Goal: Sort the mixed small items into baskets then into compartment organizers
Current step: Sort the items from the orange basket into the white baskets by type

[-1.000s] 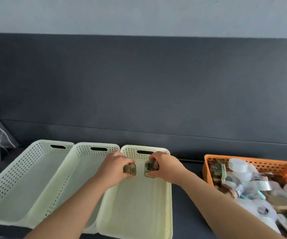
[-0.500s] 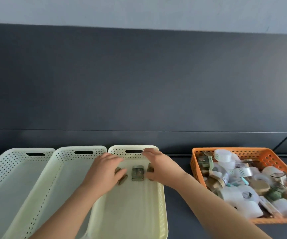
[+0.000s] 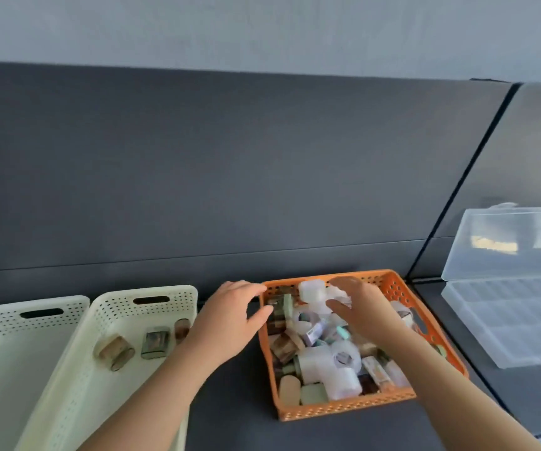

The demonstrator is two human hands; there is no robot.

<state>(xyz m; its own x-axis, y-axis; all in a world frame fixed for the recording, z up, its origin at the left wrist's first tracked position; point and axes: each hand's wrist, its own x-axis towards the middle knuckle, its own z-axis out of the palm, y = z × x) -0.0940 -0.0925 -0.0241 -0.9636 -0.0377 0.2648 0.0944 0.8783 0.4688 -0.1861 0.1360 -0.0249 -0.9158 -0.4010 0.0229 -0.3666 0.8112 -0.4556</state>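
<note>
An orange basket (image 3: pixel 337 411) holds several mixed small items: white plastic fittings (image 3: pixel 327 362), small jars and boxes. My left hand (image 3: pixel 230 323) hovers at the orange basket's left rim, fingers spread, holding nothing. Over the basket's far middle my right hand (image 3: pixel 363 310) is spread, also empty. To the left, a pale yellow basket (image 3: pixel 152 294) holds three small brownish jars: one lying on its side (image 3: pixel 114 351), one upright (image 3: pixel 155 344) and one partly hidden by my left wrist (image 3: pixel 181 327).
Another pale basket (image 3: pixel 8 317) stands at the far left. A clear compartment organizer (image 3: pixel 516 323) with its lid (image 3: pixel 506 242) raised lies at the right on the dark table. A dark wall panel rises behind the baskets.
Both hands let go of the small jars in the pale yellow basket and moved right to the orange basket. The view swung right, bringing the clear organizer into sight.
</note>
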